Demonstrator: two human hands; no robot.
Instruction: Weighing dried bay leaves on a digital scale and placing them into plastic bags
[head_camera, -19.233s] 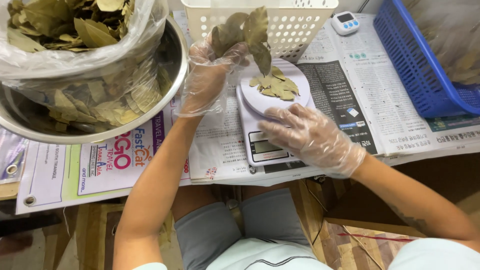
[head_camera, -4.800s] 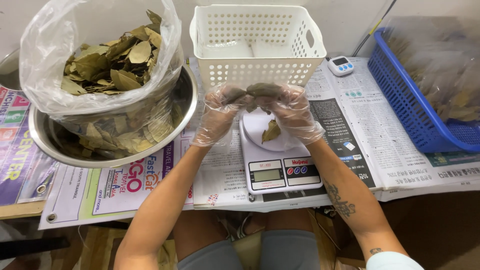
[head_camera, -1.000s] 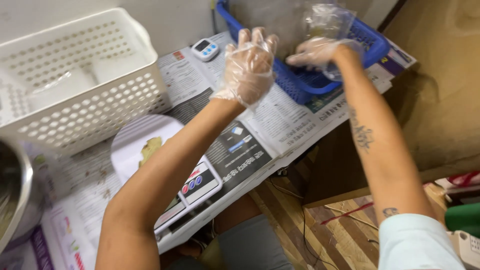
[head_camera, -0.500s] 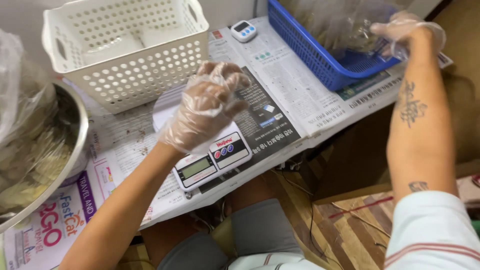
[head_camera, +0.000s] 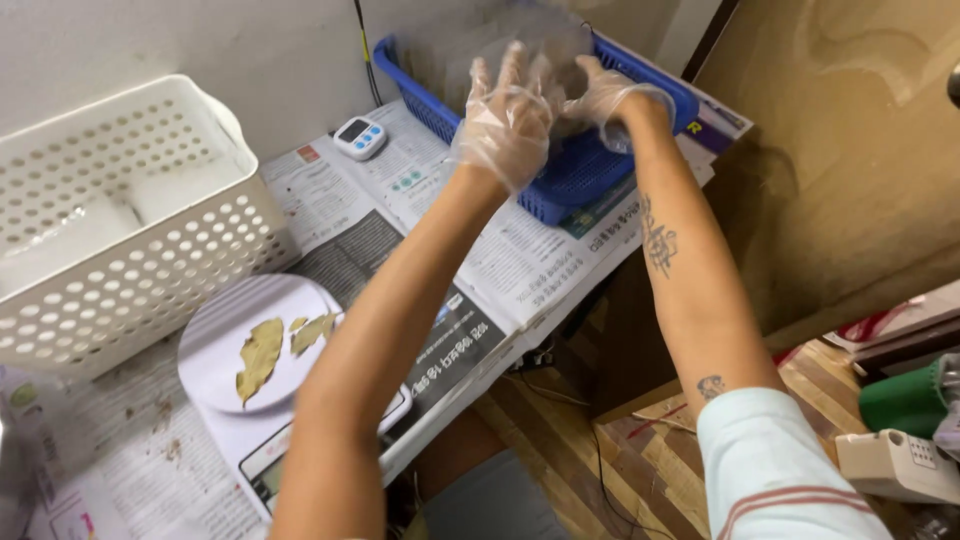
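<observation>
now, the scene line by line:
left hand (head_camera: 505, 120): in a clear plastic glove, raised over the blue basket (head_camera: 590, 170) at the far right, fingers spread wide and pointing up, touching the near side of a clear plastic bag (head_camera: 520, 40); whether it grips the bag i cannot tell.
right hand (head_camera: 610, 95): gloved too, just right of the left hand, fingers curled around the bag's edge over the basket.
clear plastic bag: held up above the blue basket, blurred and see-through, its contents too faint to tell.
blue basket: sits on the far right corner of the worktop, on newspaper (head_camera: 520, 270), its rim partly hidden by both hands.
scale (head_camera: 250, 400): white, at the near left, with a round pan; the left forearm crosses over its right edge.
dried leaves (head_camera: 262, 352): a few lie flat on the scale pan, well apart from both hands.
white basket (head_camera: 110, 230): perforated, at the far left, just beyond the scale.
timer (head_camera: 358, 137): small, white and blue, on the newspaper between the two baskets, by the wall.
green container (head_camera: 905, 400): low at the right edge, off the worktop.
</observation>
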